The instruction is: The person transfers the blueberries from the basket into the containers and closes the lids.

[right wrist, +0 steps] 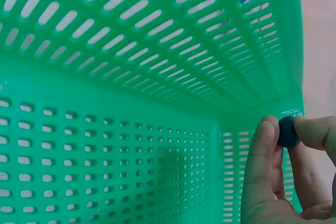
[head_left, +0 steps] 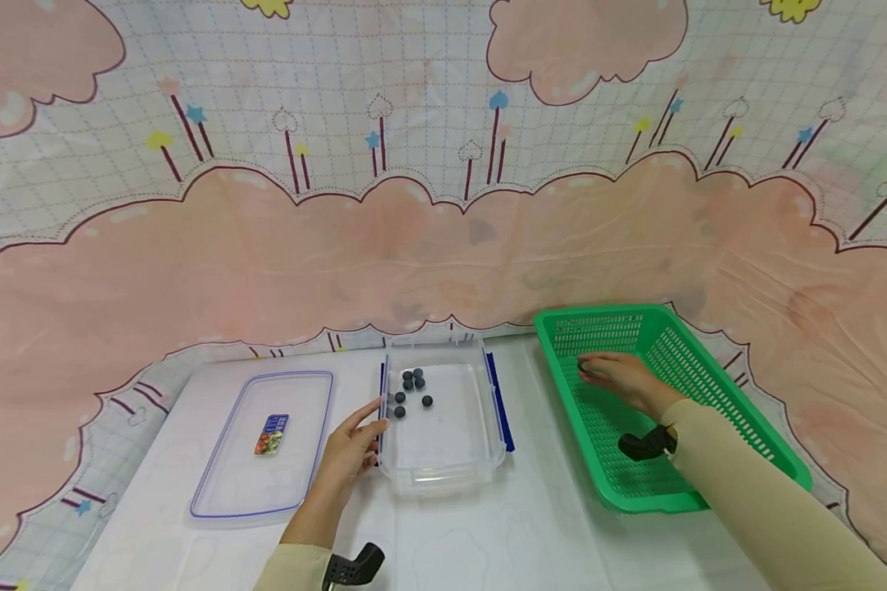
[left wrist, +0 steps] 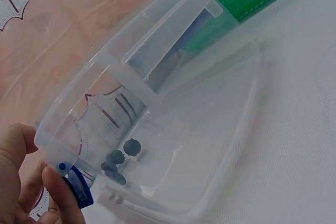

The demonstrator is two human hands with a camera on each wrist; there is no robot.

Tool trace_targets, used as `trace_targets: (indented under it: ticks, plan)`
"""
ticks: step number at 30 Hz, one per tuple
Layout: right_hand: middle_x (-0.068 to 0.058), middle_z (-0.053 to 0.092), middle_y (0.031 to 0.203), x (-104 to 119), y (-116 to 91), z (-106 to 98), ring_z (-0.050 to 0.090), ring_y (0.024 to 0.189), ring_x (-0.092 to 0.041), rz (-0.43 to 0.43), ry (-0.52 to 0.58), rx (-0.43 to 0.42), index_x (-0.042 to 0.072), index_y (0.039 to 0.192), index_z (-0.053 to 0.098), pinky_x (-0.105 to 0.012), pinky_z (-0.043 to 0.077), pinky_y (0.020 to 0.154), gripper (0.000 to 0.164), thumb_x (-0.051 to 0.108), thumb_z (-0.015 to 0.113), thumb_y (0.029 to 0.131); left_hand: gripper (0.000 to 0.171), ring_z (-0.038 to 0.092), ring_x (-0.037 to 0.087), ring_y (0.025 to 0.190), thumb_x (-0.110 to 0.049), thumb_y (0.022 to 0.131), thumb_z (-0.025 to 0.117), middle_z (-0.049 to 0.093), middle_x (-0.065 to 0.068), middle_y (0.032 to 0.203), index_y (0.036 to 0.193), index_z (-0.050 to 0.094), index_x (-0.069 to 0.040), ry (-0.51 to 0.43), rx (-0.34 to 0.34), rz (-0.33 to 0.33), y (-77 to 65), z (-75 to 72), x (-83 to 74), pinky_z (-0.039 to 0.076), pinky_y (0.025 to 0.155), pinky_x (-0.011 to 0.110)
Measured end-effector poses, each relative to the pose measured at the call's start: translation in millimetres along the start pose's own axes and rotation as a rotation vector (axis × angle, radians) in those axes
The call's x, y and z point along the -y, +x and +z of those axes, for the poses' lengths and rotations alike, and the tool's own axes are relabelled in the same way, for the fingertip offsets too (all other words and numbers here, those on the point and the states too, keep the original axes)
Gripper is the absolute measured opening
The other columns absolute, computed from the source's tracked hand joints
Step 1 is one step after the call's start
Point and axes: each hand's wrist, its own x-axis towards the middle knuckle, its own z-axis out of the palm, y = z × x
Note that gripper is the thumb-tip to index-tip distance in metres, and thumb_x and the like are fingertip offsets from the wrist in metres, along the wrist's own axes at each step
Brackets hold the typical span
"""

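My right hand [head_left: 621, 379] is inside the green basket, pinching a dark blueberry [right wrist: 289, 132] between thumb and fingertips. On the table, a clear plastic food container [head_left: 451, 443] stands without its lid, its blue side latches hanging down. Several blueberries [head_left: 407, 385] lie in it, mostly toward the far left corner. My left hand [head_left: 353, 446] holds the container's left wall, with fingers close to the blue latch [left wrist: 80, 188].
The green basket [head_left: 576, 443] with slotted walls stands to the right of the container. At the left lies a clear lid [head_left: 229, 480] with a blue seal and a printed label [head_left: 272, 435]. A patterned cloth [head_left: 443, 263] hangs behind the table.
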Motion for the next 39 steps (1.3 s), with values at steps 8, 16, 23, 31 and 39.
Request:
trace_targets:
  ticks: [8,16,23,31,39]
  plan:
    - [-0.031,0.023,0.155,6,-1,6,0.06,0.106,-0.004,-0.015,0.035,0.012,-0.012,0.147,0.029,-0.04,0.037,0.113,0.054,0.011,0.049,0.103,0.05,0.047,0.008,0.068,-0.02,0.092,0.068,0.053,-0.002,0.077,0.141,0.056,-0.019,-0.001,-0.001,-0.003,-0.6,0.0,-1.1,0.043,0.053,0.016]
    - [-0.032,0.027,0.152,14,-8,13,0.063,0.103,-0.002,-0.035,0.003,0.027,-0.013,0.147,0.029,-0.039,0.04,0.11,0.056,0.013,0.052,0.103,0.049,0.047,0.008,0.069,-0.02,0.092,0.068,0.052,-0.002,0.077,0.14,0.057,-0.019,-0.001,-0.005,-0.005,-1.7,0.5,-2.0,0.043,0.053,0.016]
    - [-0.017,0.053,0.131,19,-14,21,0.063,0.1,-0.003,-0.037,-0.002,0.041,-0.012,0.146,0.031,-0.028,0.05,0.1,0.056,0.014,0.053,0.102,0.049,0.047,0.008,0.068,-0.02,0.092,0.068,0.052,-0.003,0.074,0.139,0.057,-0.018,0.008,-0.007,0.003,-1.7,0.7,-1.6,0.043,0.054,0.016]
    - [-0.021,0.05,0.135,23,-17,31,0.064,0.099,-0.002,-0.057,0.008,0.059,-0.014,0.146,0.031,-0.032,0.048,0.102,0.055,0.011,0.052,0.102,0.049,0.047,0.008,0.068,-0.021,0.091,0.068,0.053,-0.003,0.075,0.139,0.057,-0.019,0.01,-0.01,0.002,-2.2,0.4,-1.2,0.044,0.054,0.016]
    - [-0.032,0.035,0.147,28,-17,41,0.063,0.101,-0.003,-0.072,0.027,0.082,-0.014,0.146,0.03,-0.025,0.051,0.096,0.053,0.009,0.05,0.102,0.049,0.048,0.008,0.068,-0.021,0.091,0.068,0.053,-0.002,0.076,0.139,0.058,-0.019,0.014,-0.018,0.002,-0.9,1.2,-0.1,0.044,0.054,0.016]
